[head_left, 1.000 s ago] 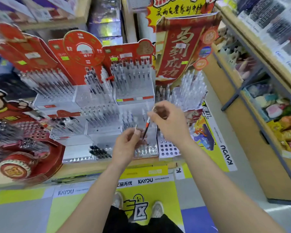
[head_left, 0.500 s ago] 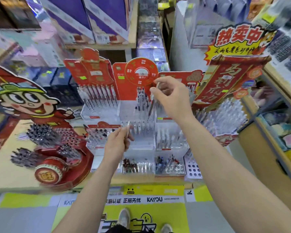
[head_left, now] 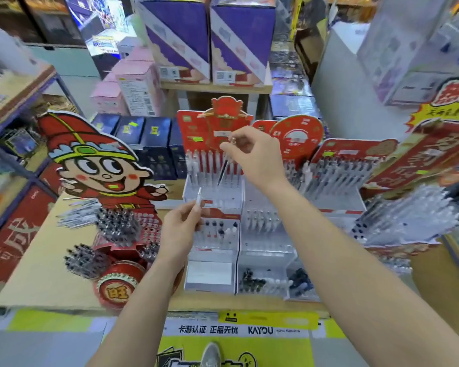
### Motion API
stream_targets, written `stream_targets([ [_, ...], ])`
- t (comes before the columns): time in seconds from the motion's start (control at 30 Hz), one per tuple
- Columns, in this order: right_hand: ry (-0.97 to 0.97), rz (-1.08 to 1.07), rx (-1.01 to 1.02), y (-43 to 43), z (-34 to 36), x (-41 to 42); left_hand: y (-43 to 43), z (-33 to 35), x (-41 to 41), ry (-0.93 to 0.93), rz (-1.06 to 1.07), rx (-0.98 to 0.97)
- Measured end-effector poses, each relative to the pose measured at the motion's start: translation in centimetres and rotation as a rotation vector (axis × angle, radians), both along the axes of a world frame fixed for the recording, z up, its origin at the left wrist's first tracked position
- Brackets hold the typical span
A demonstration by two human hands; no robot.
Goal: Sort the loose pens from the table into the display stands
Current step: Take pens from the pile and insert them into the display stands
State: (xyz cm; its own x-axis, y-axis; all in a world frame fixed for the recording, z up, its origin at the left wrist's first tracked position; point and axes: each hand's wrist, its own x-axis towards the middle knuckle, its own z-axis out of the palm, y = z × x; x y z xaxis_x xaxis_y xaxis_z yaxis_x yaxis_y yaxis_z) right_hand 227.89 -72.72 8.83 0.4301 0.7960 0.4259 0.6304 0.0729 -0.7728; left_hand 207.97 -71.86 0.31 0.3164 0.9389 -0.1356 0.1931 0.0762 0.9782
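– While that right hand [head_left: 252,157] pinches the slim dark-tipped pen [head_left: 222,172] by its top, why let it hang tip-down?

– So it can drop straight into a slot, I'd guess. It hovers just above the row of white pens [head_left: 210,160] in the clear plastic stand with the red backing card [head_left: 212,193].

– And the left hand [head_left: 182,226]?

– Lower and nearer us, thumb and fingers pinching a thin white pen [head_left: 198,197] upright, likely next in line. More loose silvery pens [head_left: 73,215] lie heaped on the tan tabletop [head_left: 37,260], well left of both hands.
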Motion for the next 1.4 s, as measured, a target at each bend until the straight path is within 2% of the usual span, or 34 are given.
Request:
stream_targets([
  [0.5, 0.007, -0.153, -0.080, 4.0, -2.7, -2.5, 4.5, -1.0, -2.5, -0.179, -0.096, -0.115],
  [1.17, -0.022, -0.152, -0.037, 3.7, -2.8, -3.4, 4.9, -1.9, -2.2, -0.141, -0.113, -0.136],
  [1.4, -0.056, -0.081, -0.149, 3.6, -4.3, -3.6, 4.4, -2.0, -2.4, -0.163, -0.097, -0.142],
])
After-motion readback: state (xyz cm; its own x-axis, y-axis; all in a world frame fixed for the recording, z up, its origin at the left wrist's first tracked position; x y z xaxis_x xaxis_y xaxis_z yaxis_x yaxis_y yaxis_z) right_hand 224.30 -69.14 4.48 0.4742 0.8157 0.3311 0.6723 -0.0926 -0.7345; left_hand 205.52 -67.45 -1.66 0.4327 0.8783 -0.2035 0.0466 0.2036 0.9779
